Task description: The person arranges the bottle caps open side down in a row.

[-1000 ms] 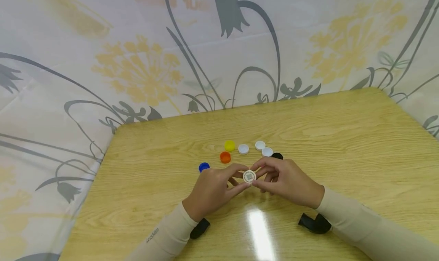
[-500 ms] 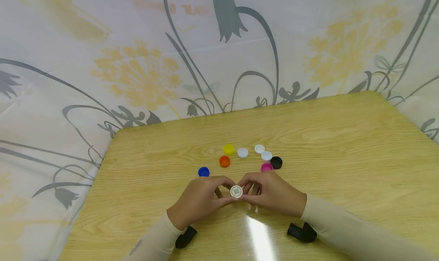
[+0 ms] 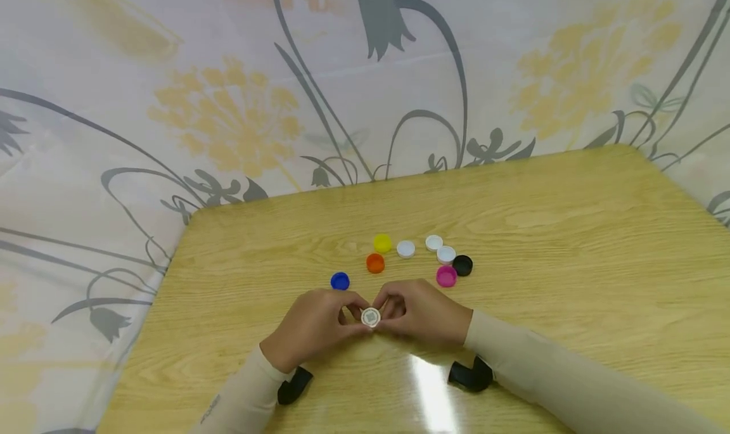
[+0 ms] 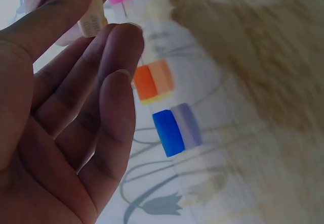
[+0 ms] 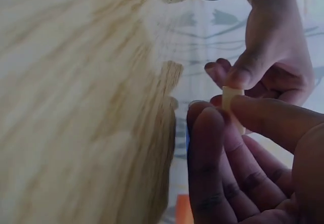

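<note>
My left hand (image 3: 319, 323) and right hand (image 3: 424, 313) meet low over the table. Between thumbs and fingertips they pinch a small cream bottle cap (image 3: 371, 317) from both sides. A square, code-like print and a ring of tiny marks show on its upward face. In the left wrist view the cream cap (image 4: 91, 16) appears edge-on. The right wrist view has both thumbs and some fingertips around its rim (image 5: 233, 93). Just beyond my left fingers lies a blue cap (image 3: 340, 281); a pink cap (image 3: 447, 276) lies beyond the right hand.
Farther back on the wooden table (image 3: 570, 244) lie an orange cap (image 3: 375, 263), a yellow cap (image 3: 383, 242), a white cap (image 3: 406, 249), two touching white caps (image 3: 434, 242) and a black cap (image 3: 462, 265). A flower-patterned cloth (image 3: 365, 104) hangs behind the table.
Both hands have moved left and slightly toward me, carrying the cream cap. The pink and black caps, covered earlier by the right hand, now show fully. The loose caps lie as before.
</note>
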`<state>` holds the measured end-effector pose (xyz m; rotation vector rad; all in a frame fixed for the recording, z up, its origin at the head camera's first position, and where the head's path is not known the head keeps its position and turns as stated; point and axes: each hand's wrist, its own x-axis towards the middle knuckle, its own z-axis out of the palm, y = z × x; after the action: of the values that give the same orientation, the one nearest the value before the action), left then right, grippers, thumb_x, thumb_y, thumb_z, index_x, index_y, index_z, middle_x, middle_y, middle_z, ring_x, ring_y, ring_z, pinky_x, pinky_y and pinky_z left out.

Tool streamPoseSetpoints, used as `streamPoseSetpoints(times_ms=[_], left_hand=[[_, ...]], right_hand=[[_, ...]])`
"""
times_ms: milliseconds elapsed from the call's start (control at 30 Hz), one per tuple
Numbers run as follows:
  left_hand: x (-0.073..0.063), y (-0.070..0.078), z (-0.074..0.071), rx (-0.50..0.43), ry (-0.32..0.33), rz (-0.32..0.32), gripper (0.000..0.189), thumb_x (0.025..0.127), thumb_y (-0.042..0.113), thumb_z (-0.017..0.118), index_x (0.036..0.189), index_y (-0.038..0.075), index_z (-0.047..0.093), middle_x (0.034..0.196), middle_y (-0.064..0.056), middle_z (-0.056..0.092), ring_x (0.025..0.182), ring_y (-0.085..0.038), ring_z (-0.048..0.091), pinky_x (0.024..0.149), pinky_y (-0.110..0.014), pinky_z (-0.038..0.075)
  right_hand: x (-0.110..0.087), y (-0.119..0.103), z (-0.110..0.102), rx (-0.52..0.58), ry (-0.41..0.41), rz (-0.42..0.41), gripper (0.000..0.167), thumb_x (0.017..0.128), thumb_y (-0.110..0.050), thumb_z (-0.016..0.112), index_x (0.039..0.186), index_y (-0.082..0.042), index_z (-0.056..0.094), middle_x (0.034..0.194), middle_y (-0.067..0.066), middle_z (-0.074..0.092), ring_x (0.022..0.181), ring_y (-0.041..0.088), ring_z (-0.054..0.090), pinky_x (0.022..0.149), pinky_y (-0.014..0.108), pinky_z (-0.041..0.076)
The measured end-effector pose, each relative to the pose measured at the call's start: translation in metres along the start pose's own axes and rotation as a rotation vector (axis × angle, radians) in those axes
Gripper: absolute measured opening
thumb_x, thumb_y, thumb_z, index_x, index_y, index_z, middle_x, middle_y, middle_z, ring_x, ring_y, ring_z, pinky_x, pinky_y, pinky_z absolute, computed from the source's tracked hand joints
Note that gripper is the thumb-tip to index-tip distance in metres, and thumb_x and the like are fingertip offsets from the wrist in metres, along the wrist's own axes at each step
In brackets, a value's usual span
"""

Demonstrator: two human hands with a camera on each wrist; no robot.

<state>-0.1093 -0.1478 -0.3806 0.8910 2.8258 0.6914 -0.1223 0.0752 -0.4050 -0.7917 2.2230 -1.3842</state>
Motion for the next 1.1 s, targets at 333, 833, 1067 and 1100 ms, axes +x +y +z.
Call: streamPoseSetpoints(times_ms=[333, 833, 1067, 1100], left_hand=[[0.000, -0.005, 0.003, 0.019, -0.046, -0.003, 0.023, 0.080, 0.031, 0.085, 0.097, 0.018, 0.076, 0.077, 0.014, 0.069, 0.061, 0.006, 0.049, 0.056, -0.016, 0.042], [0.002, -0.006, 0.004, 0.025, -0.069, -0.005, 0.019, 0.080, 0.030, 0.085, 0.091, 0.017, 0.077, 0.078, 0.012, 0.071, 0.063, 0.004, 0.051, 0.057, -0.017, 0.043], [0.001, -0.005, 0.005, 0.045, -0.075, -0.010, 0.020, 0.081, 0.032, 0.084, 0.092, 0.017, 0.077, 0.078, 0.012, 0.070, 0.064, 0.002, 0.054, 0.058, -0.017, 0.044], [0.001, -0.005, 0.005, 0.045, -0.076, -0.011, 0.021, 0.081, 0.032, 0.084, 0.093, 0.017, 0.077, 0.077, 0.012, 0.069, 0.064, 0.002, 0.053, 0.058, -0.017, 0.044]], right_hand=[[0.010, -0.003, 0.005, -0.028, -0.008, 0.025, 0.009, 0.087, -0.009, 0.077, 0.093, -0.008, 0.070, 0.077, -0.004, 0.072, 0.063, 0.003, 0.063, 0.058, 0.022, 0.054], [0.012, 0.000, 0.005, -0.077, 0.006, 0.033, 0.008, 0.086, -0.013, 0.078, 0.092, -0.009, 0.074, 0.075, -0.006, 0.068, 0.067, 0.003, 0.059, 0.063, 0.019, 0.050], [0.011, 0.001, 0.006, -0.065, 0.000, 0.029, 0.008, 0.086, -0.012, 0.078, 0.092, -0.008, 0.074, 0.073, -0.006, 0.067, 0.065, 0.003, 0.058, 0.061, 0.019, 0.049], [0.011, 0.001, 0.006, -0.065, -0.003, 0.026, 0.008, 0.086, -0.012, 0.078, 0.093, -0.008, 0.074, 0.073, -0.006, 0.067, 0.064, 0.002, 0.058, 0.060, 0.019, 0.049]])
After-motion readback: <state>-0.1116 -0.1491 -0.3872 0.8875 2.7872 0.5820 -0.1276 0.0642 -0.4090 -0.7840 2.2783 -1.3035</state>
